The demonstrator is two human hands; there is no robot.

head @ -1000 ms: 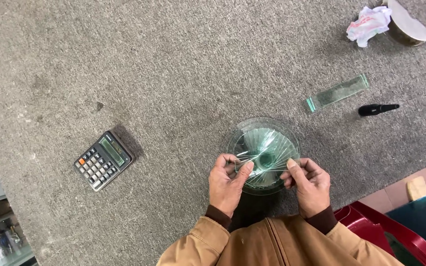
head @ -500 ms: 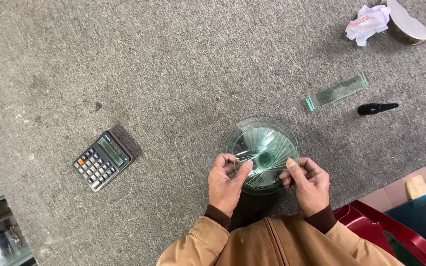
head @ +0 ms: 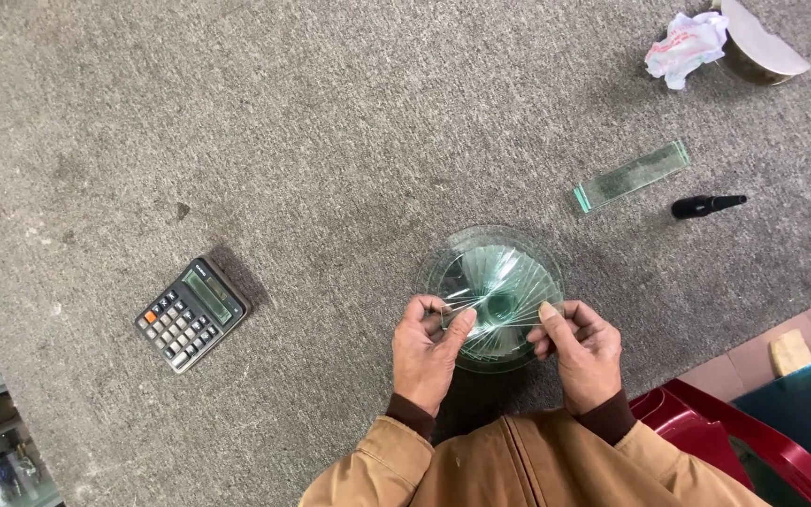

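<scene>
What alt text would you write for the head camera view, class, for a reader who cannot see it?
A person's left hand and right hand hold a fanned stack of glass strips above a grey carpeted table. A calculator lies to the left; a single glass strip, a black marker and a crumpled cloth lie at upper right.

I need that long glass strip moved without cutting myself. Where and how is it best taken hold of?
Probably by its two long edges near the middle, pinched from above. The glass strip lies flat and slanted on the grey felt tabletop, clear of the black marker-like tool beside it. Its short ends look cut and greenish, so keep fingers off those corners.
</scene>
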